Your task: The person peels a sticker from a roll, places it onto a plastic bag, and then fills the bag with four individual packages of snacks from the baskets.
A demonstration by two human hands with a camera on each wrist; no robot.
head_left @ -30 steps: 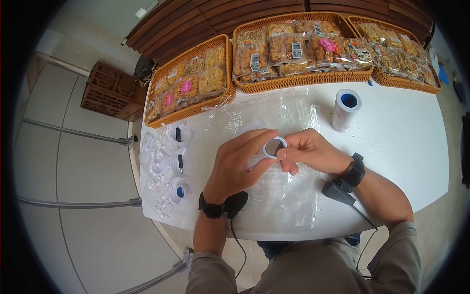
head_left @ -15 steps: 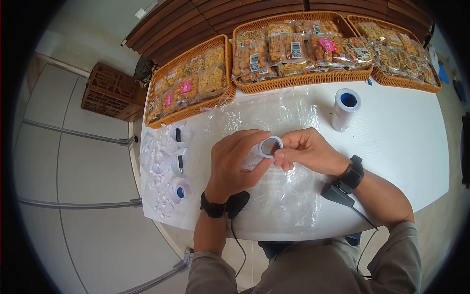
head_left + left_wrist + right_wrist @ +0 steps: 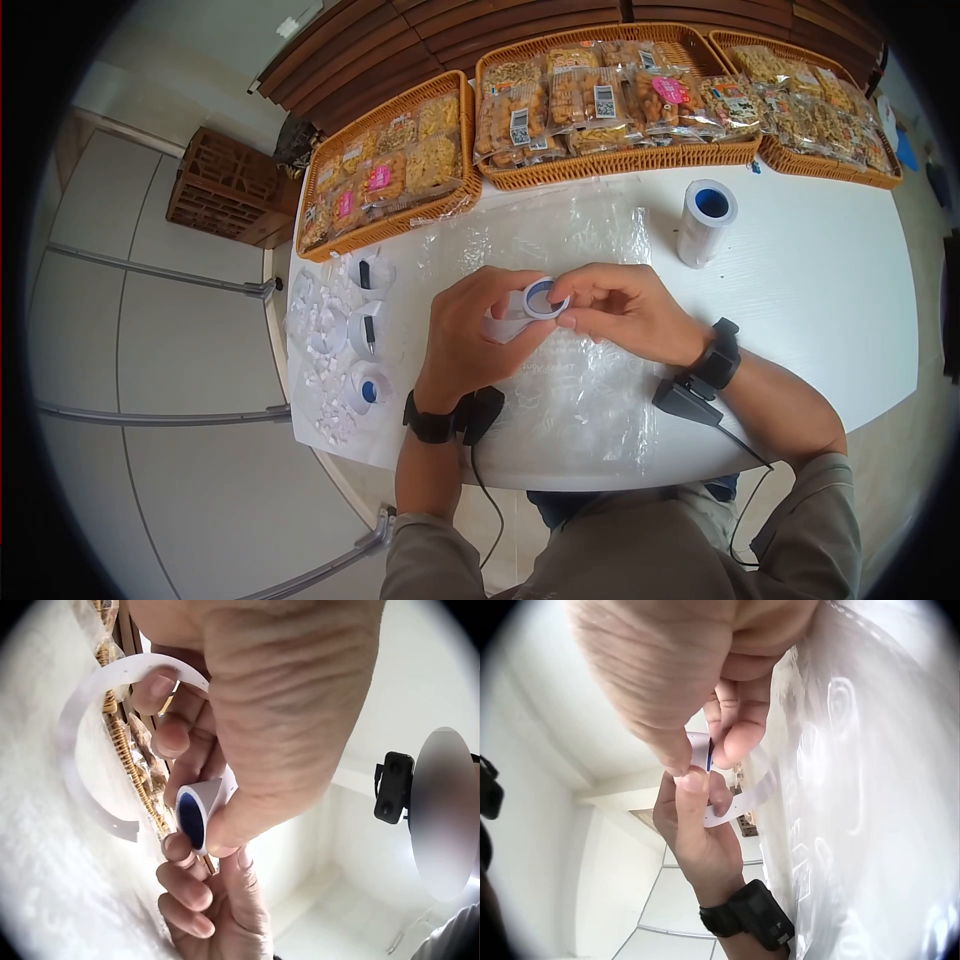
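Observation:
Over the middle of the table, my left hand [image 3: 468, 330] holds a small white paper roll [image 3: 213, 796] between thumb and fingers. Its blue core [image 3: 190, 820] shows at the open end. From the roll a loose white strip [image 3: 73, 739] curls out in a wide loop around the left fingertips. My right hand [image 3: 632, 312] pinches the roll's near edge, with the thumb outside and a fingertip at the core's opening. Beneath both hands lies a clear plastic sheet [image 3: 590, 420] with faint print.
A taller white roll with a blue core [image 3: 700, 235] stands at right. Three wicker baskets [image 3: 620, 168] of packaged snacks line the back. At left are white paper scraps [image 3: 330, 395], two black pens [image 3: 368, 335] and another blue-cored roll [image 3: 368, 391].
Both hands have shifted slightly left with the roll. It has turned so that its blue lining shows, and a right fingertip has moved to its opening. The white strip shows more at left.

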